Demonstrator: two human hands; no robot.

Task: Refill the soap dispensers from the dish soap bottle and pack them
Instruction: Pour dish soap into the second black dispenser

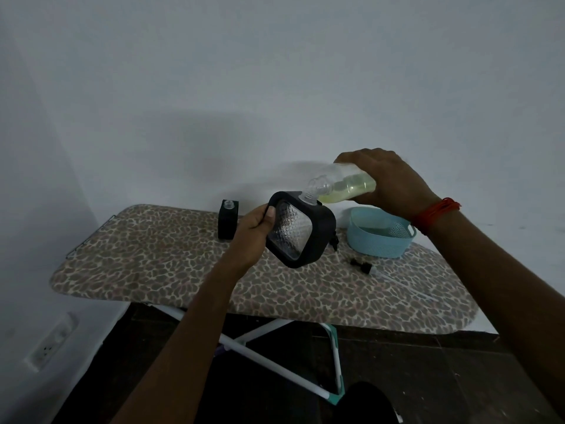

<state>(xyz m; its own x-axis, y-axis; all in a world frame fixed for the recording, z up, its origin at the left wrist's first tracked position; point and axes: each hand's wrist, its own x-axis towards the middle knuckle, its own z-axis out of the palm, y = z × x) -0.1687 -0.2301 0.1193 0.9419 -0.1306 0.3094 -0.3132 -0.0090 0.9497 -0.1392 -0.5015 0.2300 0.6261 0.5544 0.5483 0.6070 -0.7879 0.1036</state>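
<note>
Dispenser (pixel 301 237) tilted, pinched by left grip (pixel 253 237); right grip (pixel 391 185) wrapped round tipped bottle (pixel 348 186), mouth seemingly touching dispenser neck

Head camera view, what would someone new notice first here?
Mid-frame, the right hand tips a clear dish soap bottle of yellow-green liquid to the open neck of a black-framed soap dispenser, gripped tilted by the left hand. Below spreads a leopard-print ironing board, with a teal basket at the far right and a second dispenser, uncapped, standing at the far edge left of the hands.
</note>
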